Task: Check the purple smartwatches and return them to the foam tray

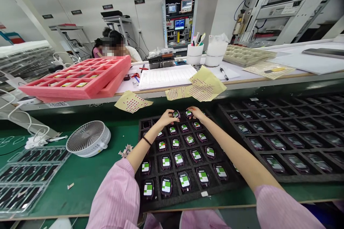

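Head view: left hand (167,117) and right hand (198,113) each pinch a smartwatch (176,114) (foam tray (188,197) below); I judge this positioning; next calls for steady fingers.

Left watch unit (176,114) and right watch unit (188,113): dark cases, rounded-square screens lit, some green showing; side by side at far end of black foam tray (185,198), seating unclear; tray lies flat, gridded; other watch units (185,180) face up in pockets, mostly lit white/green, far-left one dark.
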Tool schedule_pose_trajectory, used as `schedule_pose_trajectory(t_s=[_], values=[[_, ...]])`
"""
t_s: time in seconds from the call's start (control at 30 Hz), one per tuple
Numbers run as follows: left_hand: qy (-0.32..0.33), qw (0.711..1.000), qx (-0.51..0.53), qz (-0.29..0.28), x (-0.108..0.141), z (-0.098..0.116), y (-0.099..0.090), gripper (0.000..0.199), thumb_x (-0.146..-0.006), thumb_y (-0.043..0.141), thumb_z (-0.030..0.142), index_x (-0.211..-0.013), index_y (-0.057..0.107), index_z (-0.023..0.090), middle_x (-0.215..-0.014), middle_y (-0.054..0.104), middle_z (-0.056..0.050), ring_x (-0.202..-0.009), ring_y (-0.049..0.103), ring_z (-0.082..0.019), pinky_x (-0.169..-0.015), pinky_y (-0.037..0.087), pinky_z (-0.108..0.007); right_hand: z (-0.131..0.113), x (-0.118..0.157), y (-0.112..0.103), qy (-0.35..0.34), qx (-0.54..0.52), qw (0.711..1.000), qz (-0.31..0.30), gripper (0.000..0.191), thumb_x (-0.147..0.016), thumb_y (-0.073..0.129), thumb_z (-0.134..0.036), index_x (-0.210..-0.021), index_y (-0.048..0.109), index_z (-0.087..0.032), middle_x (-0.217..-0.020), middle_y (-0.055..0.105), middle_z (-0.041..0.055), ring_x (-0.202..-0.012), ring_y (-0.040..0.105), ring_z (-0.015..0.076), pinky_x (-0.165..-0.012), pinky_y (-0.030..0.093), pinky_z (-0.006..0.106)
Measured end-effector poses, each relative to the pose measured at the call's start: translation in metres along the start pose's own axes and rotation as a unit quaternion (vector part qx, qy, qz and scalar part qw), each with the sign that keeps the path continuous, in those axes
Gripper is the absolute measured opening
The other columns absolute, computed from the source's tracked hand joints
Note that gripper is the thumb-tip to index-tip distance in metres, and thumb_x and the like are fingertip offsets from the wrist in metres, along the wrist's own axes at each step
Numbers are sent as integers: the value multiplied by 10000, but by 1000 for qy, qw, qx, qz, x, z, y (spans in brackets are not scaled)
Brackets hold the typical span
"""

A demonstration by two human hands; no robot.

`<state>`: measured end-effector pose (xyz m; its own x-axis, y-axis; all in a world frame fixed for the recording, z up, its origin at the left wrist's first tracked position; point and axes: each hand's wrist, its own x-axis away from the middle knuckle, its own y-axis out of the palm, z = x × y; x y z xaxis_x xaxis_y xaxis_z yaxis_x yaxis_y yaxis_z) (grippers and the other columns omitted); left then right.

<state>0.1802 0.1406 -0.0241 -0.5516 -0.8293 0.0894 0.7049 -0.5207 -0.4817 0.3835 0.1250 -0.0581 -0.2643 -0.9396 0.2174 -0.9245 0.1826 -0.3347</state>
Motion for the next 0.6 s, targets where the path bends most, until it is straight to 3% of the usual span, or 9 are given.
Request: schedule_pose_trajectory(t_s=[0.1, 0.17, 0.27, 0.43, 0.6], values=[[-1, 994, 105, -14, 32, 5, -9, 471, -775, 660, 182, -1202, 465, 143, -959, 666, -91, -767, 666, -123, -597, 476, -204, -7, 19, -2, -28, -74, 996, -37, 234, -953, 483, -280, -1103, 573, -123, -782, 658, 49, -565, 641, 123, -425, 432, 193], [0, 978, 207, -22, 52, 11, -15, 472, -769, 689, 258, -1194, 505, 170, -978, 661, -83, -759, 674, -121, -561, 459, -178, -12, 35, -3, -47, -117, 989, -73, 223, -908, 534, -271, -1084, 578, -142, -759, 658, 42, -560, 658, 131, -392, 393, 176], [19, 954, 300, -19, 73, 21, -20, 460, -735, 721, 305, -1154, 564, 201, -1009, 659, -62, -717, 675, -119, -497, 433, -152, -21, 62, -2, -69, -163, 976, -126, 300, -794, 656, -260, -1075, 594, -172, -826, 684, 42, -641, 697, 162, -421, 434, 191], [67, 963, 259, -10, 88, 29, -24, 340, -797, 651, 356, -1090, 612, 186, -890, 673, -38, -590, 654, -109, -408, 387, -145, -41, 99, 3, -113, -244, 942, -200, 375, -674, 759, -228, -1018, 620, -175, -813, 686, 14, -639, 709, 170, -425, 462, 192], [52, 966, 254, 8, 94, 33, -26, 307, -855, 569, 418, -1056, 642, 197, -759, 644, -6, -546, 645, -114, -392, 379, -162, -54, 111, 9, -124, -254, 950, -134, 311, -695, 762, -323, -919, 615, -165, -677, 647, -22, -462, 643, 130, -315, 345, 156]])
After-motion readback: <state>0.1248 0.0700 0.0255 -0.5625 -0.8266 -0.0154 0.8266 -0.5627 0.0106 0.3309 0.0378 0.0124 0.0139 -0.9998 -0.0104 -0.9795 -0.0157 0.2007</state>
